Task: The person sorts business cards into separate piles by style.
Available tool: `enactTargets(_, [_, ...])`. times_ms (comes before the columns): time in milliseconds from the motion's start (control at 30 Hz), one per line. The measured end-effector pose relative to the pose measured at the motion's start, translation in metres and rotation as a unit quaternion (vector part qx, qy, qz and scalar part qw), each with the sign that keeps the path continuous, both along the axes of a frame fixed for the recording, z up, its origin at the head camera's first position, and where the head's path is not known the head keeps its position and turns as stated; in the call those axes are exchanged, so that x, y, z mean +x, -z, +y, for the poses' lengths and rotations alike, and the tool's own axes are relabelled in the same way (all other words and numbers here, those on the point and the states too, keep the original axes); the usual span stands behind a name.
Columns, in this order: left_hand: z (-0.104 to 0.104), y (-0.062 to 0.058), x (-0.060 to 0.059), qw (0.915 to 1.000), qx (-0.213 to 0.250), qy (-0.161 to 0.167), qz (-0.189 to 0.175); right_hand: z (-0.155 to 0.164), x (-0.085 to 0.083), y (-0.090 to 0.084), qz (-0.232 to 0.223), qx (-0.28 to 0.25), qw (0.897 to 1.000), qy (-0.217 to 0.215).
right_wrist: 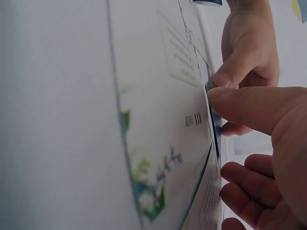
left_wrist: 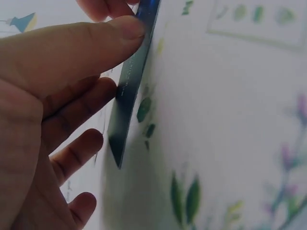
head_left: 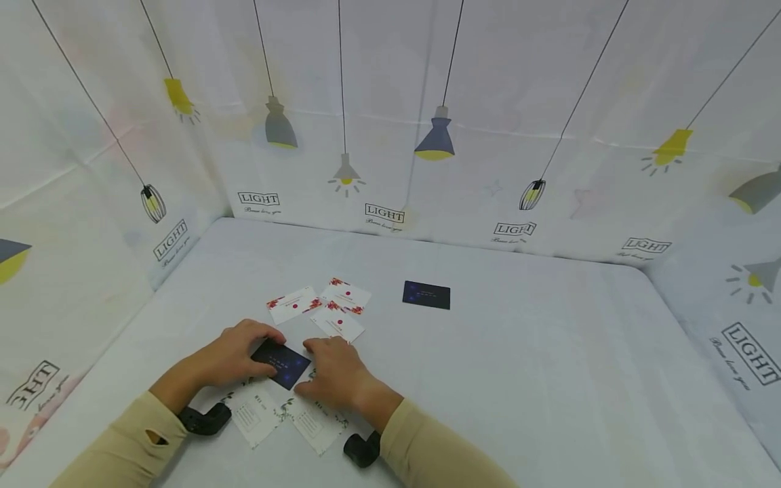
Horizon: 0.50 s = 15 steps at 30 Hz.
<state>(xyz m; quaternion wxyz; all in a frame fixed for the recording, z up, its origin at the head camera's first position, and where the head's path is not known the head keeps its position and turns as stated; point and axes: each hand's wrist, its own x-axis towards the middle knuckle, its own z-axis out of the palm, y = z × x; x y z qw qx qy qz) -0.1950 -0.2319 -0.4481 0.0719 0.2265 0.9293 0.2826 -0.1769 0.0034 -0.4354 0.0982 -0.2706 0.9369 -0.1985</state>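
A dark blue card (head_left: 282, 364) with bright blue spots lies tilted over white leaf-printed cards in the head view. My left hand (head_left: 239, 352) holds its left end, thumb at the near edge and fingers at the far edge. In the left wrist view, the thumb (left_wrist: 127, 28) meets the card's side. My right hand (head_left: 338, 376) is at the card's right end, thumb and forefinger spread. Its thumb (right_wrist: 230, 100) reaches the card's edge in the right wrist view, with the other fingers apart. Below are two leaf-printed cards (head_left: 253, 415) (head_left: 316, 425), partly covered.
Three white cards with red flowers (head_left: 344, 295) lie overlapping beyond the hands. Another dark blue card (head_left: 426, 295) lies farther right. A white cloth (head_left: 518, 379) covers the table, with lamp-printed curtains (head_left: 390, 183) around it. Black wrist mounts (head_left: 361, 450) sit under both wrists.
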Motion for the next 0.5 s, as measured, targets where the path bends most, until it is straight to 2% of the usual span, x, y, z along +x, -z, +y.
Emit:
enactTargets(233, [-0.0004, -0.0043, 0.0, 0.9997, -0.011, 0.019, -0.008, 0.0006, 0.0007, -0.001, 0.001, 0.009, 1.0, 0.015])
enactTargets(500, [0.0024, -0.0017, 0.0024, 1.0, -0.005, -0.006, -0.005, 0.0009, 0.0024, -0.0022, 0.0, 0.01, 1.0, 0.012])
